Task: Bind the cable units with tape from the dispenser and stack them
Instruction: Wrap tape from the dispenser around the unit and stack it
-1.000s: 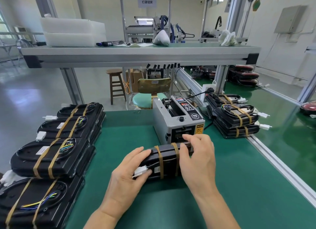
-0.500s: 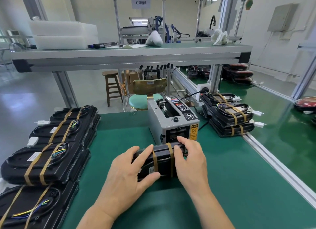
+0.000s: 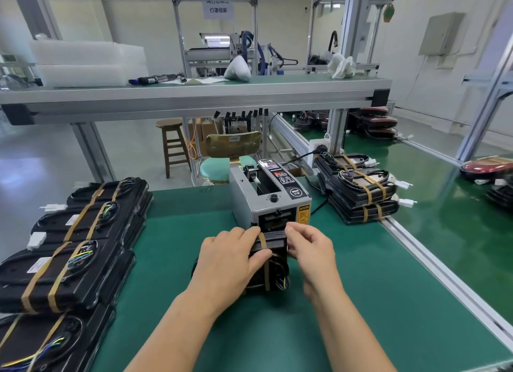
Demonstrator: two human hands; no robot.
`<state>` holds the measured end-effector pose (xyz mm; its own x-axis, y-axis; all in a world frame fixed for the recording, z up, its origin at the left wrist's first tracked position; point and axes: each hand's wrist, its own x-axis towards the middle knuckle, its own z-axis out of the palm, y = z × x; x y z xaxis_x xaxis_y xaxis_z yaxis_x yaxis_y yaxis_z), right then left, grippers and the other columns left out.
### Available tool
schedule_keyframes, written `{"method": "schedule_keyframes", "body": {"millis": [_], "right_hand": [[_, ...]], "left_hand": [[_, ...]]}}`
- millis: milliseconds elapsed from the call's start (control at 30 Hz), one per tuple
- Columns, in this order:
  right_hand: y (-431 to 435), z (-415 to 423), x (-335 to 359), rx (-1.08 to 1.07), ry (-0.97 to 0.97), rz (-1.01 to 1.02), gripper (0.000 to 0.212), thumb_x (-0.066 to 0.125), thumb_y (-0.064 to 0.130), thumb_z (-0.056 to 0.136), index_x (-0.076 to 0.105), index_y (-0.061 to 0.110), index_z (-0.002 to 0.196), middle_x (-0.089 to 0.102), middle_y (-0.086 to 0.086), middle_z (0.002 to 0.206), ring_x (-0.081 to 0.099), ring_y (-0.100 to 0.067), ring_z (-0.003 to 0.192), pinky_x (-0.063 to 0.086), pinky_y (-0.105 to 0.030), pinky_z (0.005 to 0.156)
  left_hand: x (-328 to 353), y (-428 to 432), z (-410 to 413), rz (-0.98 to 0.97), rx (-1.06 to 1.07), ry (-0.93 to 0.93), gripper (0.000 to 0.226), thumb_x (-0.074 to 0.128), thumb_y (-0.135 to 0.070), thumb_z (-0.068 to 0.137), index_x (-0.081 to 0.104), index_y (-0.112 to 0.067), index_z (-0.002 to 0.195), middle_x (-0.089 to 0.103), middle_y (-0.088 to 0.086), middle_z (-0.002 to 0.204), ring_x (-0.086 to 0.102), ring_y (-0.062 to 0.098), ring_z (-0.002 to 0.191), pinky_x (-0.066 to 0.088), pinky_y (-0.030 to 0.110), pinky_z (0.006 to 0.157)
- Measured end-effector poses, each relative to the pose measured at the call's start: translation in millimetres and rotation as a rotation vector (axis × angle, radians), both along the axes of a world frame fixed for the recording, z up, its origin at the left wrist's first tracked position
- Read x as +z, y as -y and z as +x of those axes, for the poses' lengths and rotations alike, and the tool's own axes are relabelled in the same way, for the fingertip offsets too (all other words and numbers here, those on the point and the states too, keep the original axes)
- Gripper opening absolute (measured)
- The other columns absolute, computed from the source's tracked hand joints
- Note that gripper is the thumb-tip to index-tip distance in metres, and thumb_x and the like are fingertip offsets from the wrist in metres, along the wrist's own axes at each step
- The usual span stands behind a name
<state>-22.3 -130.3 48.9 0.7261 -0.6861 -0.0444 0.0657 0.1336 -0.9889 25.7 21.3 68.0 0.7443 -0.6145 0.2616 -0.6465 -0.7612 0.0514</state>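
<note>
Gripping the cable unit [image 3: 276, 242] with left hand [image 3: 227, 260], pinching its right edge with right hand [image 3: 313, 252], parked mid-frame on the surface [image 3: 361, 288] right at the tape dispenser [image 3: 249, 199] mouth, probably for easy strip grabs.

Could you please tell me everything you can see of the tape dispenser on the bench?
The tape dispenser is a grey, metal-looking box standing upright on the green mat. Its black top panel carries labels and a round knob; a yellow caution sticker sits beside the dark front slot. A black cable leaves its right side. The cable unit, gripped by the left hand and right hand, stands just before the slot; contact is unclear.
</note>
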Motion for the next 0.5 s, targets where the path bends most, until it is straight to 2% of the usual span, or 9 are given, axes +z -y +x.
{"method": "schedule_keyframes", "body": {"millis": [100,167,233,300,500], "right_hand": [[14,13,-3,-0.051,-0.093,0.046,0.014,0.061,0.006,0.089,0.073,0.011,0.095,0.067,-0.001,0.077,0.056,-0.013,0.067,0.051,-0.031,0.071],[19,20,-1,-0.051,-0.109,0.064,0.014,0.059,0.005,0.088,0.072,0.008,0.09,0.059,0.001,0.063,0.047,-0.012,0.055,0.043,-0.025,0.057],[20,27,1,-0.043,-0.123,0.075,0.01,0.061,0.006,0.087,0.068,0.006,0.08,0.052,0.0,0.058,0.039,-0.012,0.051,0.035,-0.023,0.05],[20,32,2,-0.033,-0.132,0.079,0.012,0.065,0.008,0.085,0.064,0.007,0.073,0.048,-0.001,0.06,0.035,-0.014,0.051,0.032,-0.025,0.048],[21,38,5,-0.03,-0.185,0.09,0.017,0.071,0.011,0.084,0.063,0.012,0.069,0.053,0.0,0.056,0.04,-0.013,0.044,0.036,-0.025,0.045]], "left_hand": [[-4,-2,1,-0.042,0.006,-0.026,0.057,0.027,-0.065,0.095,0.037,-0.037,0.143,0.054,-0.014,0.127,0.05,0.014,0.115,0.037,0.032,0.092],[-5,-3,1,-0.056,0.018,-0.028,0.057,0.028,-0.064,0.095,0.037,-0.037,0.144,0.054,-0.014,0.126,0.051,0.015,0.114,0.037,0.033,0.092],[-5,-3,1,-0.072,0.029,-0.019,0.057,0.028,-0.064,0.095,0.035,-0.037,0.145,0.055,-0.014,0.125,0.052,0.015,0.111,0.038,0.032,0.09],[-5,-4,0,-0.081,0.019,-0.014,0.056,0.029,-0.064,0.095,0.036,-0.039,0.145,0.055,-0.015,0.125,0.052,0.015,0.11,0.037,0.031,0.089],[-4,-5,0,-0.089,0.015,-0.032,0.055,0.028,-0.066,0.094,0.038,-0.041,0.142,0.055,-0.015,0.122,0.052,0.014,0.109,0.036,0.03,0.088]]}}
